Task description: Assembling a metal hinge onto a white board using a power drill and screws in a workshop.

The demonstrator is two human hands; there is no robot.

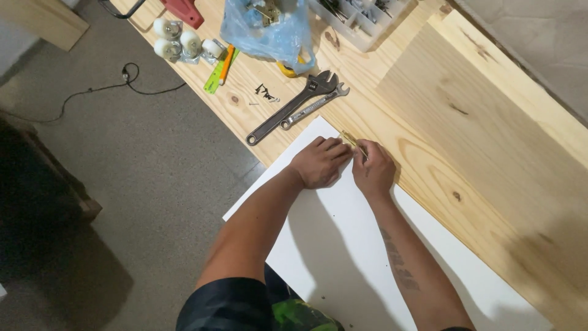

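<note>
Right now, nearest me at the bottom centre of the frame, I see the white rectangular board (343, 245) lying flat over the edge of the pale pine table (490, 153), with both forearms stretched across it. My left hand (318, 162) rests knuckles-up on the board's far corner, fingers curled; my right hand (372, 170) sits just beside it, the two almost touching. Between their fingertips lies a small thin brass-coloured piece (352, 140), pinched at the corner of the board; I cannot tell which hand truly clamps it, nor what it is.

Just beyond, toward upper centre, a dark adjustable wrench (288, 108) and a slimmer silver open-end spanner (312, 106) lie side by side, touching, slanted on the table. Near them sits a little cluster of dark screws (265, 94). Farther up, a crumpled blue plastic bag (269, 27), a yellow-green ruler (219, 72) with an orange pencil (226, 64), and white caster wheels (180, 43) at upper left. Grey floor (122, 159) fills the left side.
</note>
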